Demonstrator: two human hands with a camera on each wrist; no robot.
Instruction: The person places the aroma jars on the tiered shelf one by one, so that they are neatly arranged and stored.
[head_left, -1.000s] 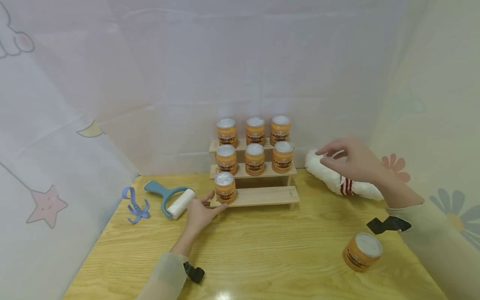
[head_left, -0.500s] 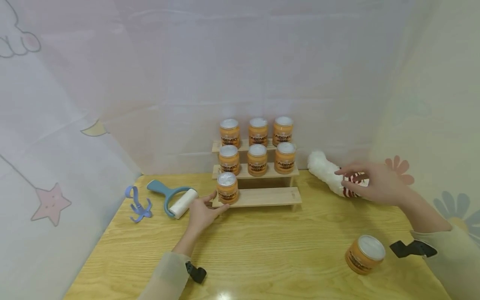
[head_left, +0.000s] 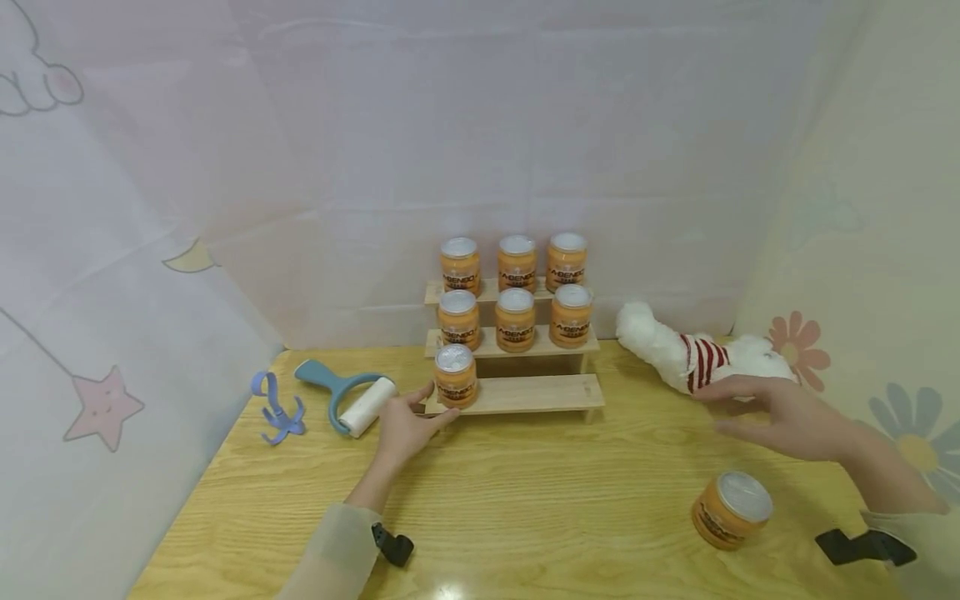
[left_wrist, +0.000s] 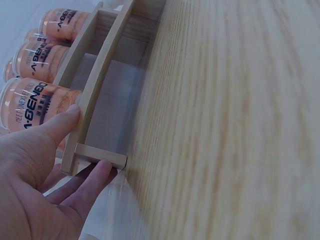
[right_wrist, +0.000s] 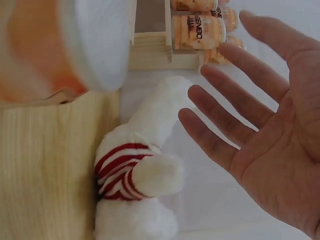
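A three-step wooden display rack (head_left: 540, 394) stands at the back of the table, with orange jars with pale tops on its steps. My left hand (head_left: 401, 427) grips the left end of its bottom step, beside a single jar (head_left: 456, 385). In the left wrist view, the thumb (left_wrist: 67, 122) lies at the jar's base and the board's front edge, while fingertips (left_wrist: 102, 170) touch the end leg. At the right, my right hand (head_left: 795, 417) is held in the air, fingers extended, holding nothing. A loose jar (head_left: 729, 512) stands on the table below it, large and close in the right wrist view.
Behind the right hand lies a white plush toy (head_left: 663, 346) with a red-striped garment. Left of the rack are a blue-handled lint roller (head_left: 366, 408) and a purple hook (head_left: 281, 421). Printed cloth (head_left: 480, 150) closes in the back and sides of the wooden table (head_left: 525, 500).
My right hand has moved right and toward me, down past the plush toy toward the loose jar. The left hand keeps its place at the rack. The head view shifts slightly.
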